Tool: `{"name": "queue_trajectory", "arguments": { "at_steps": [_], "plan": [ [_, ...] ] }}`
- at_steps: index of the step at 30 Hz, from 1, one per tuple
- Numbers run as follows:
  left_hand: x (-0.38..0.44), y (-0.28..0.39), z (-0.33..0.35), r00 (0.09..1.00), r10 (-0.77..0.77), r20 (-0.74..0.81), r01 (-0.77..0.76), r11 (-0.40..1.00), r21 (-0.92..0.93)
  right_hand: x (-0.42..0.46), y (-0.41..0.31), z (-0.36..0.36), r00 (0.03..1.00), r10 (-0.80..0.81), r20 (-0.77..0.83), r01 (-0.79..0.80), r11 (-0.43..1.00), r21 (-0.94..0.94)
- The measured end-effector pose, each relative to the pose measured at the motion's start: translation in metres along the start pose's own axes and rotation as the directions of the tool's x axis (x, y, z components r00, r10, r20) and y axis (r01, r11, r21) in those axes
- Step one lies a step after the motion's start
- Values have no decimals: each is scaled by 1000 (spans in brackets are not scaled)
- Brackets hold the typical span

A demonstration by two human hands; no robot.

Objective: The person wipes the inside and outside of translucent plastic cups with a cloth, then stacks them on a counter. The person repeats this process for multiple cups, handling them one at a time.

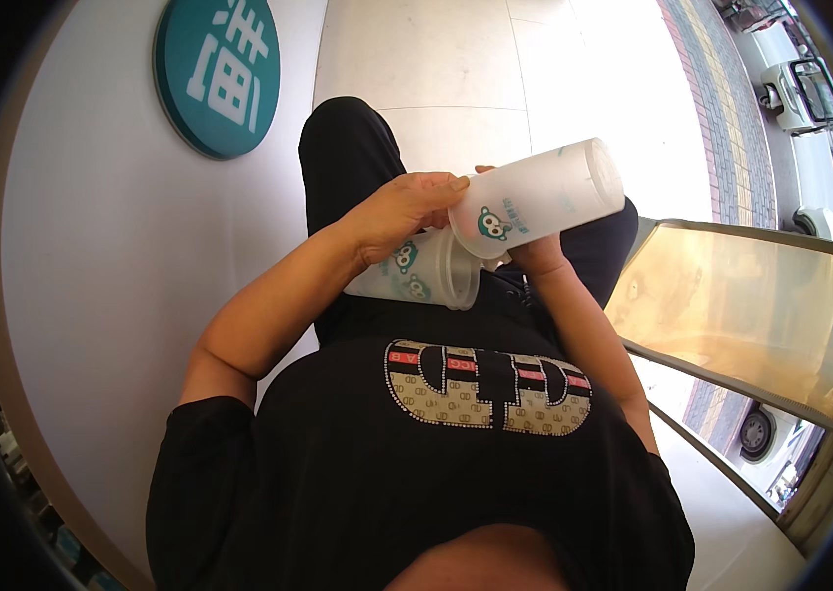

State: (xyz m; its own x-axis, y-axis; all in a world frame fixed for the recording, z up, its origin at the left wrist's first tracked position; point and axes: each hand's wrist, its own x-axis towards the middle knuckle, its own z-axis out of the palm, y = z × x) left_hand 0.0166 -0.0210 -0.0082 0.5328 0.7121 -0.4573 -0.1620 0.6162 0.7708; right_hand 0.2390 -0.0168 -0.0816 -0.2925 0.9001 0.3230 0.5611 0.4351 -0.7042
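Note:
A frosted plastic cup [535,199] with a green cartoon print is tilted in front of my lap, one end pointing up to the right. My right hand [537,255] holds it from behind and below; most of those fingers are hidden by the cup. My left hand [420,198] has its thumb at the cup's lower left end. Under my left wrist lie more frosted cups [424,270], seemingly nested, with their rims facing right. Whether the left fingers also grip these lower cups is hidden.
A white wall panel with a round green sign [217,77] stands at the left. Pale floor tiles [446,66] lie ahead. At the right is a framed yellowish translucent panel [741,310]. Beyond it are paving and parked vehicles [804,96].

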Motion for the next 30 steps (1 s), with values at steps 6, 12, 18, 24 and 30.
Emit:
{"name": "queue_trajectory", "arguments": {
  "at_steps": [6, 12, 18, 24, 30],
  "plan": [
    [-2, -3, -1, 996, 78, -39, -81, 994, -79, -32, 15, -52, 687, 719, 106, -614, 497, 613],
    [3, -5, -5, 999, 43, -32, -47, 994, -103, -45, -63, -142, 833, 480, -274, -110, 630, 769],
    [11, -13, -14, 998, 66, -15, -65, 998, 25, 19, -108, -79, 932, -361, -35, 344, 909, -236],
    [1, -9, -5, 991, 111, -75, -109, 994, 30, 44, -85, -34, 883, -469, 24, 425, 776, -467],
    [3, -1, 12, 992, 115, -42, -110, 988, 108, 71, -66, -72, 977, 208, 53, -160, 872, -463]
  ]
}}
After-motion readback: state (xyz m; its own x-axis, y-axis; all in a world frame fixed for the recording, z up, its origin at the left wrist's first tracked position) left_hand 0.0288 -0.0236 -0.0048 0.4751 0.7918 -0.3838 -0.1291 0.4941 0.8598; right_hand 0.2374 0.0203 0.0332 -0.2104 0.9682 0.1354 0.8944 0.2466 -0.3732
